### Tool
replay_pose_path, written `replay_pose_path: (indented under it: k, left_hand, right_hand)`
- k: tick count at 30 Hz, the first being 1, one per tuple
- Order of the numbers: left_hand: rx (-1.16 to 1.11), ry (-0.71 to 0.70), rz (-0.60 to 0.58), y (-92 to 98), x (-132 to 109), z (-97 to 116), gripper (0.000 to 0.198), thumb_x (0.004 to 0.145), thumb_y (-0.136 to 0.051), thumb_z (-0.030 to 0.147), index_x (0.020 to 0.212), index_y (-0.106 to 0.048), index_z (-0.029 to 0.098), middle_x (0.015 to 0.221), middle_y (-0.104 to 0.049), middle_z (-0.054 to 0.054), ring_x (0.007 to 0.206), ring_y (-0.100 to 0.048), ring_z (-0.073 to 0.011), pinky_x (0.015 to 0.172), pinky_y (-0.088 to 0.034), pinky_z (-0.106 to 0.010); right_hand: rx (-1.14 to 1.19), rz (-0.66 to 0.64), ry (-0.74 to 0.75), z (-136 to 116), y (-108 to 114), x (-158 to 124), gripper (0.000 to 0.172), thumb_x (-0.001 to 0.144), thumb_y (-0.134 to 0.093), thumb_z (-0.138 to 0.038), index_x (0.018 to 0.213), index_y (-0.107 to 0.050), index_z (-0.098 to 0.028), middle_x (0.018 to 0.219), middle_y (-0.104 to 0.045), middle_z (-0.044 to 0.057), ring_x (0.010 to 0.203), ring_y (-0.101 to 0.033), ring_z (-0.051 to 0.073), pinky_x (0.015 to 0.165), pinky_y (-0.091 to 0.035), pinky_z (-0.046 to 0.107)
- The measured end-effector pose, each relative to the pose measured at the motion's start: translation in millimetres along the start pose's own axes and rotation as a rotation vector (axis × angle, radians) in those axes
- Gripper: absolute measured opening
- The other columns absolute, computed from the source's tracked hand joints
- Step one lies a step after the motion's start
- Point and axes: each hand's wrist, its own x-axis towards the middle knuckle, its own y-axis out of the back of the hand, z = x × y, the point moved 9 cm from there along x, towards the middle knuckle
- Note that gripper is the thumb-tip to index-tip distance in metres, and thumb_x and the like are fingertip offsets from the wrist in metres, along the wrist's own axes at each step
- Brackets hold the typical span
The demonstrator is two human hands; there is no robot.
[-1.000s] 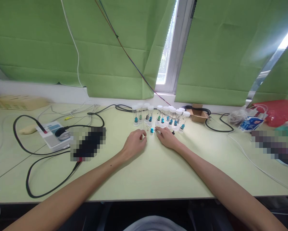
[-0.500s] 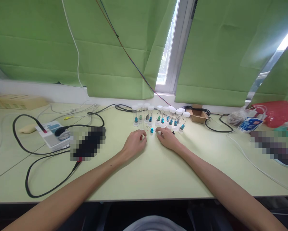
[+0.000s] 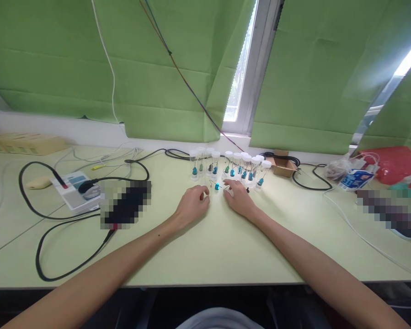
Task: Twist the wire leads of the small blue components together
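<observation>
My left hand [image 3: 192, 202] rests on the table with its fingers loosely curled. A gap shows between its thumb and forefinger, and nothing is in it. A small shiny blue piece with thin wire-like ends [image 3: 216, 187] lies between my two hands. My right hand [image 3: 238, 198] is just right of this piece, thumb and forefinger apart around its thin end; I cannot tell if they touch it. Behind the hands stand several clear tubes with white caps [image 3: 216, 164], each holding a small blue or green piece. A small black piece [image 3: 248, 189] lies beside my right hand.
A small open cardboard box [image 3: 282, 165] stands behind the tubes at the right. A white power strip [image 3: 75, 191] and black cables [image 3: 37, 256] lie at the left. A blue-and-white packet [image 3: 358, 178] and a red bag [image 3: 397, 162] are at the far right.
My right thumb and forefinger have parted slightly and moved a little right of the blue piece. My left hand stays in place. The view has shifted very slightly.
</observation>
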Motion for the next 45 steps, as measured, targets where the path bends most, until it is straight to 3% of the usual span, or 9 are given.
replay_pose_path:
  k: [6, 13, 24, 37, 45]
  left_hand:
    - [-0.009, -0.007, 0.001, -0.4, 0, 0, 0.016, 0.081, -0.047, 0.022, 0.085, -0.062, 0.019, 0.067, -0.056, -0.001, 0.064, -0.051, -0.0164, 0.061, -0.039, -0.028]
    - [-0.011, 0.003, -0.008, -0.4, 0, 0, 0.017, 0.08, -0.047, 0.022, 0.084, -0.063, 0.019, 0.066, -0.056, -0.001, 0.063, -0.052, -0.0169, 0.061, -0.039, -0.029]
    - [-0.016, 0.004, -0.005, 0.1, 0, -1, 0.018, 0.08, -0.047, 0.022, 0.084, -0.064, 0.02, 0.065, -0.056, 0.0, 0.063, -0.052, -0.0168, 0.06, -0.039, -0.028]
    - [-0.049, 0.015, -0.026, -2.4, 0, -3, 0.019, 0.08, -0.047, 0.022, 0.09, -0.063, 0.019, 0.067, -0.057, -0.001, 0.066, -0.054, -0.0173, 0.062, -0.04, -0.029]
    - [-0.158, 0.047, -0.092, -9.7, -1, -7, 0.027, 0.079, -0.052, 0.027, 0.105, -0.055, 0.021, 0.087, -0.065, -0.002, 0.06, -0.056, -0.0139, 0.059, -0.043, -0.028]
  right_hand:
    - [-0.078, -0.009, 0.145, -19, -5, -1, 0.039, 0.09, -0.048, -0.015, 0.129, -0.049, -0.014, 0.116, -0.06, 0.014, 0.112, -0.046, 0.027, 0.097, -0.044, 0.043]
    - [-0.078, -0.042, 0.188, -16, -17, 15, 0.035, 0.091, -0.049, -0.017, 0.125, -0.054, -0.014, 0.116, -0.061, 0.013, 0.11, -0.047, 0.026, 0.098, -0.042, 0.041]
    - [0.002, -0.071, 0.166, -7, -22, 18, 0.025, 0.091, -0.049, -0.014, 0.112, -0.063, -0.018, 0.108, -0.065, 0.01, 0.106, -0.049, 0.024, 0.093, -0.043, 0.04]
    - [0.071, -0.092, 0.13, -13, -18, 12, 0.015, 0.09, -0.055, -0.015, 0.101, -0.064, -0.019, 0.099, -0.066, 0.007, 0.099, -0.051, 0.022, 0.089, -0.043, 0.036]
    - [0.114, -0.09, 0.086, -21, -14, 10, 0.012, 0.087, -0.06, -0.018, 0.099, -0.062, -0.019, 0.091, -0.066, 0.006, 0.093, -0.053, 0.021, 0.082, -0.044, 0.035]
